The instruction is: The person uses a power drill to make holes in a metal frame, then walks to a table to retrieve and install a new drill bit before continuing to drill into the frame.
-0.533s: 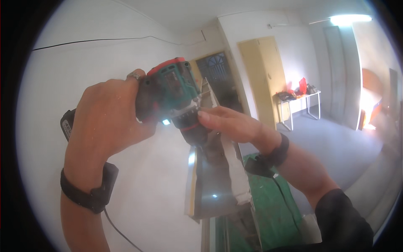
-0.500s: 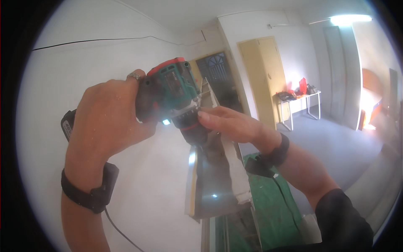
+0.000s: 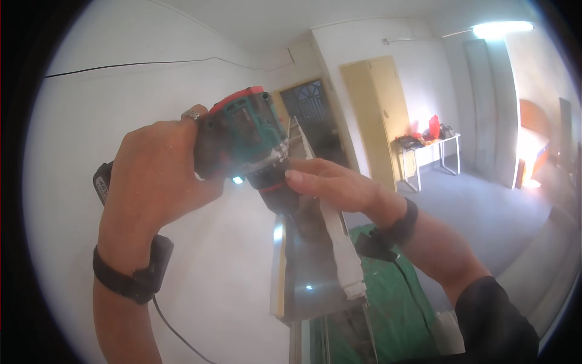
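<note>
A green, red and black cordless drill (image 3: 244, 128) is held up in front of me, tilted with its chuck (image 3: 282, 199) down and to the right. My left hand (image 3: 154, 161) wraps round its grip; the battery (image 3: 103, 181) sticks out behind the wrist. A small lamp (image 3: 238, 180) on the drill glows. From the right, my right hand (image 3: 339, 185) pinches the black collar by the chuck with its thumb and fingers. Just under the chuck runs a long dark board (image 3: 312, 261) with a rough white edge (image 3: 342, 261). Whether a bit sits in the chuck is unclear.
A white wall (image 3: 206, 255) stands close on the left. Green sheeting (image 3: 388, 297) lies below the board, beside grey floor (image 3: 479, 200). Farther off are a yellowish cupboard (image 3: 376, 109), a doorway (image 3: 309, 109) and a small white table (image 3: 430, 142) with things on it. Cables hang from both wristbands.
The drill and both hands keep nearly the same pose and grip. The view has shifted slightly, so the room sits a little farther left and the hands slightly lower.
</note>
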Demonstrator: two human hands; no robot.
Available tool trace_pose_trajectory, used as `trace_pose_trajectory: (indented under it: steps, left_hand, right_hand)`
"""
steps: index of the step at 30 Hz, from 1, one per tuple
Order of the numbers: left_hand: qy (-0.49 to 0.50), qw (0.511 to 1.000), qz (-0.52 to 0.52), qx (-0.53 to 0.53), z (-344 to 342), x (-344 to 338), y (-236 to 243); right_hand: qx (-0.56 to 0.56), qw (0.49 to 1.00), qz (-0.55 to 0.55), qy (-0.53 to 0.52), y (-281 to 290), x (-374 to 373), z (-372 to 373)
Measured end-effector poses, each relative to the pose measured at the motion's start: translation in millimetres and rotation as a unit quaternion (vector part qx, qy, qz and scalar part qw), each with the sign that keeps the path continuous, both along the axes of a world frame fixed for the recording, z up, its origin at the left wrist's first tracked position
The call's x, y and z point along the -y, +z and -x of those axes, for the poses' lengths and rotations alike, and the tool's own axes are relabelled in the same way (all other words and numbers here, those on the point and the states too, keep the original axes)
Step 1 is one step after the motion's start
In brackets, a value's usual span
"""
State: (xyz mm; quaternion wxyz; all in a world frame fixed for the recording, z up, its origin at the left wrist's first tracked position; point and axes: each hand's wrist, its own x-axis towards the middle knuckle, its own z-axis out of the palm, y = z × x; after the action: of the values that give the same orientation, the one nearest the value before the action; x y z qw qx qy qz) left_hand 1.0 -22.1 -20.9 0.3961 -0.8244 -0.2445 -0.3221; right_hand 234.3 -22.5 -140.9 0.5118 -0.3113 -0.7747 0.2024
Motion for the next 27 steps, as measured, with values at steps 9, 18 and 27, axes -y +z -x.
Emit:
trace_pose_trajectory:
  steps: [9, 18, 27]
  left_hand:
    - [-0.029, 0.999, -0.038, -0.005, 7, -8, -1]
    - [-0.014, 1.0, -0.014, 0.023, 14, -6, -2]
    - [0.032, 0.998, 0.045, 0.042, 17, 3, 1]
  right_hand:
    - [0.009, 1.0, 0.007, 0.004, -3, 0, 4]
    - [-0.004, 0.999, 0.016, 0.047, -1, -7, -1]
    - [0.149, 0.987, 0.064, -0.015, 17, 9, 5]
